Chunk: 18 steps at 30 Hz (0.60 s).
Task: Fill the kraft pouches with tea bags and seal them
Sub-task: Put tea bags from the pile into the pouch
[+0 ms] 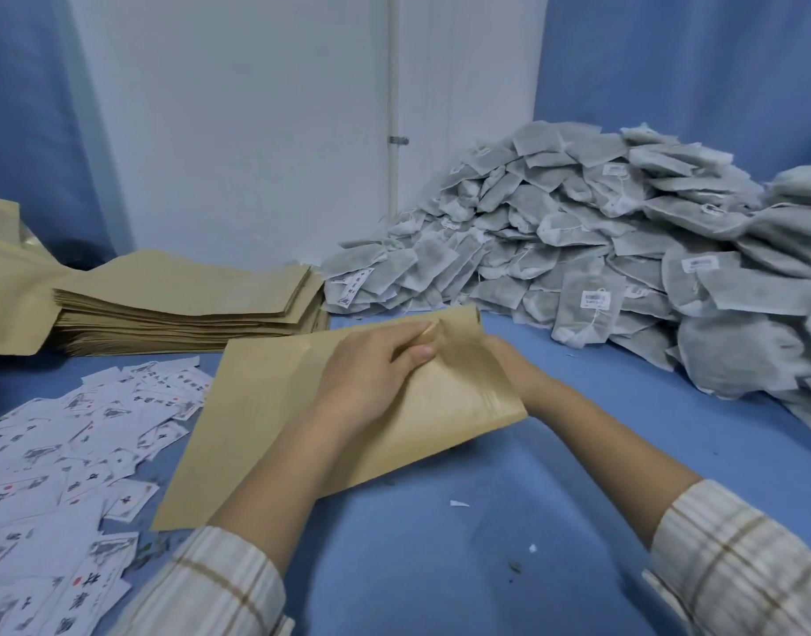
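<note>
currently: flat tan kraft paper pouch (275, 406) lies on the blue cloth table (486, 521), mouth end lifted toward the grey tea bag heap (623, 250) just right of it. left hand (371, 374) pinches the pouch's top edge, thumb and fingers curled on it. right hand (509, 360) is mostly hidden behind the mouth; grip not readable. stack of empty tan pouches (188, 309) behind-left of the pouch, white printed labels (73, 452) left. step judged: opening the mouth. next needs it spread wide, then tea bags fetched.
</note>
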Motion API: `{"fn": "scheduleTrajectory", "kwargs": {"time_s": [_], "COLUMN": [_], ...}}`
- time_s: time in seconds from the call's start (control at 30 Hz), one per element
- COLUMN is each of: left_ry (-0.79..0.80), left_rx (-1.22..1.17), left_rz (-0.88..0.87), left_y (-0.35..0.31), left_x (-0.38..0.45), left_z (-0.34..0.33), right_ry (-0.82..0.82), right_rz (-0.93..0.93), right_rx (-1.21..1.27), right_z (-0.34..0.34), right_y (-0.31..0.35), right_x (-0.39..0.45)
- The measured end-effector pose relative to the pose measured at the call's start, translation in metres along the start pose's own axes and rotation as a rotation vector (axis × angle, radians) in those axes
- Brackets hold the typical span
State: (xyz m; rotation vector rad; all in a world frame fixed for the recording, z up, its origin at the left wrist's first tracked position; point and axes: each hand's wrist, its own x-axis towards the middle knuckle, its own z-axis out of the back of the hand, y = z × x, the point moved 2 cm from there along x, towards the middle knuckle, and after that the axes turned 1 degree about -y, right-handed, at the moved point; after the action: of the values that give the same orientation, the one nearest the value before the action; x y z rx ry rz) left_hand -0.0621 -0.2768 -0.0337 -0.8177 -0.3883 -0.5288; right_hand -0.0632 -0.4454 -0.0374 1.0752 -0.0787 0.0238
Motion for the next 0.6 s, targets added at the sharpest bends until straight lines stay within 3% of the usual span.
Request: {"fn": "scheduleTrajectory", "kwargs": {"time_s": [0.07,0.13,0.23,0.4,0.6], "left_ry": [-0.028,-0.049,-0.102,-0.125,-0.074], "left_rx": [0.054,0.092,0.055,0.016,0.057], "left_rz": [-0.016,-0.022,0.028,0.099,0.088], "left_y": [-0.006,-0.012,-0.021,-0.024,-0.013], "left_x": [0.009,0.019,0.035,0.061,0.082], "left_z": [-0.015,-0.034,-0.064,-0.102,-0.123], "right_ry": [-0.097,-0.230,-0.443,-0.576,-0.639], "right_rz": [0.058,0.045,-0.092,-0.216,-0.229], "right_rx": [-0.077,0.006,-0.064,-0.223,-0.143], "right_z": [0.025,0.055,0.093,0.138,0.144], "right_y": [-0.014,-0.041,-0.080,-0.121,-0.141], "right_x": [-0.006,-0.009,-0.005,0.007,0.045]}}
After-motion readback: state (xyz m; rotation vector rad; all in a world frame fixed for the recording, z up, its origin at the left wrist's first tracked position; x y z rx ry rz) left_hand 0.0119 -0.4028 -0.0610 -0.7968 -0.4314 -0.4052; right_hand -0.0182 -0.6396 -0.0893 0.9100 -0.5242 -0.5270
